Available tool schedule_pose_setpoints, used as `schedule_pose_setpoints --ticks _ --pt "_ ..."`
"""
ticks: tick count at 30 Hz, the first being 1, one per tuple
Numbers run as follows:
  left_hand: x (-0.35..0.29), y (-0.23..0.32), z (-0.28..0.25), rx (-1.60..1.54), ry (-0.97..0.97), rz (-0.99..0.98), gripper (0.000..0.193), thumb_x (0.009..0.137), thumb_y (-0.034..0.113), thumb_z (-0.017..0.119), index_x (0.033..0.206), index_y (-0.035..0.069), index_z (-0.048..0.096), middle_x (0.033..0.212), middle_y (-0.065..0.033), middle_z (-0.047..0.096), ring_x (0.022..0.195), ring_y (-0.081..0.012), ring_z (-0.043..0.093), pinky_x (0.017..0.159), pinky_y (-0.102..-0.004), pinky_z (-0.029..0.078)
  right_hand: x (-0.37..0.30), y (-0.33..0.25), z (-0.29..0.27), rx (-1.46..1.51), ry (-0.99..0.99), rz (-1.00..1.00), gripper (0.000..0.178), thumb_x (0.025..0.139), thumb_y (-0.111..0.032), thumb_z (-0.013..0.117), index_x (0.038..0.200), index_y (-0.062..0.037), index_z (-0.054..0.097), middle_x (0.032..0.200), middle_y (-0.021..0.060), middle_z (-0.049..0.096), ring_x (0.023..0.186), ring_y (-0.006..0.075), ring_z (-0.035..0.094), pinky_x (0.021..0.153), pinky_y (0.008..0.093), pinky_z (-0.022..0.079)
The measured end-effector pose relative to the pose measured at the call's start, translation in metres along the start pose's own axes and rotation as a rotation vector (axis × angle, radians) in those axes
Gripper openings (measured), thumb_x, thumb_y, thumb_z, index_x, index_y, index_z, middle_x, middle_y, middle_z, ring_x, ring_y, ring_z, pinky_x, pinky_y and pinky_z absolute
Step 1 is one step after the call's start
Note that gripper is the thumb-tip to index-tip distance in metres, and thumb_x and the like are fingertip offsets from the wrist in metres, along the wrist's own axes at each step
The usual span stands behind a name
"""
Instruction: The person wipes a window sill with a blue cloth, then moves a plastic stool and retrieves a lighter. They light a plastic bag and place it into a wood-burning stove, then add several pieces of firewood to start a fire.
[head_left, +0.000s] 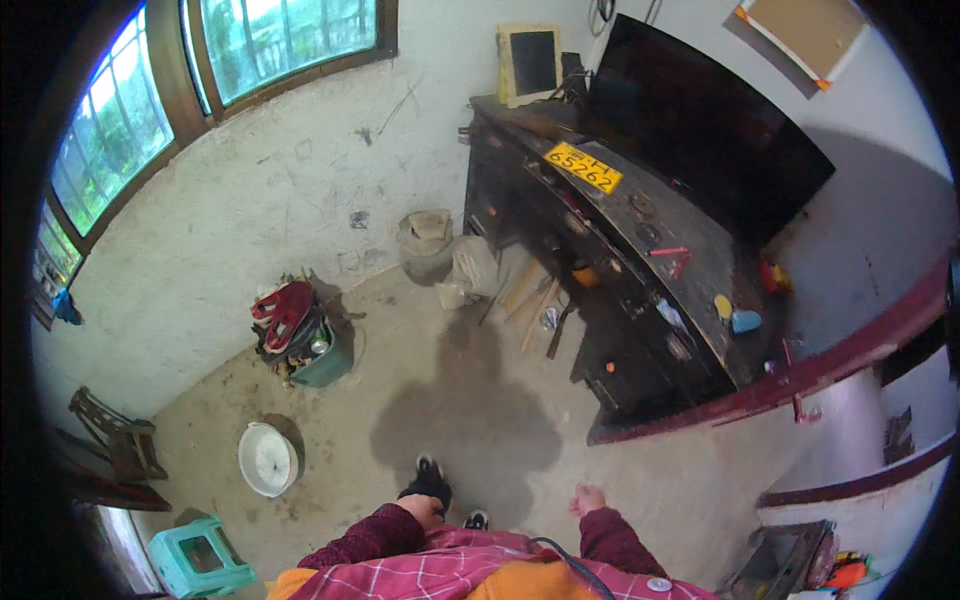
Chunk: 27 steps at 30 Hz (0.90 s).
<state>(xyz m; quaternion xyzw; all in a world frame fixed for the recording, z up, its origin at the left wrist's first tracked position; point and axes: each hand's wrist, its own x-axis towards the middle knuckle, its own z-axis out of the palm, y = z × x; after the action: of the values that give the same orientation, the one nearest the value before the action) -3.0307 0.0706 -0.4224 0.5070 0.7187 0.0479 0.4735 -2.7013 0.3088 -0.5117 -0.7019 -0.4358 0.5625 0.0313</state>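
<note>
My left hand (422,510) hangs low in front of me, beside my black trouser leg (428,487). Its fingers are too small and partly turned away to read. To the right, my right hand (588,500) is held over the concrete floor with its fingers curled in, and no object shows in it. Both arms wear dark red sleeves, and a pink checked garment (450,565) covers my front. One dark shoe (429,464) is stepping ahead of the other shoe (477,520).
Ahead right stands a long dark cabinet (640,330) bearing a large television (705,125) and a yellow plate (583,167). On the left are a white basin (268,460), a loaded green bin (325,367) and a turquoise stool (200,558). Sticks (540,310) lie by the cabinet.
</note>
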Motion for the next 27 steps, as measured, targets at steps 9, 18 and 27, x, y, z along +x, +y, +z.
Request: schedule_pose_setpoints --ticks 9,18,27 --pt "0.15 -0.046 -0.137 -0.055 0.001 0.002 0.033 0.075 0.03 0.061 0.101 0.009 0.064 0.094 -0.0189 0.063 0.089 -0.0351 0.06 0.078 -0.0422 0.048 0.052 -0.101 0.039 -0.181 -0.191 0.102 0.02 0.088 -0.02 0.049 0.089 -0.0013 0.056 0.063 0.0093 0.056 0.049 0.0175 0.055 0.042 0.0314 0.045" --pt "0.22 -0.085 -0.26 -0.064 0.225 -0.045 0.033 0.073 0.033 0.062 0.1 0.012 0.065 0.086 -0.0175 0.065 0.082 -0.0351 0.062 0.075 -0.0424 0.05 0.09 -0.304 0.119 -0.281 -0.43 -0.358 0.027 0.087 -0.018 0.053 0.111 -0.0058 0.057 0.075 0.0049 0.059 0.064 0.0135 0.057 0.053 0.0265 0.047" --pt "0.279 -0.109 -0.275 0.059 0.221 -0.06 0.038 0.066 0.03 0.067 0.094 0.005 0.065 0.09 -0.0183 0.065 0.084 -0.0312 0.064 0.076 -0.0382 0.051 0.143 -0.457 0.092 -0.439 -0.156 -0.802 0.027 0.085 -0.028 0.054 0.098 -0.0058 0.06 0.089 0.0142 0.064 0.084 0.0325 0.06 0.072 0.0413 0.047"
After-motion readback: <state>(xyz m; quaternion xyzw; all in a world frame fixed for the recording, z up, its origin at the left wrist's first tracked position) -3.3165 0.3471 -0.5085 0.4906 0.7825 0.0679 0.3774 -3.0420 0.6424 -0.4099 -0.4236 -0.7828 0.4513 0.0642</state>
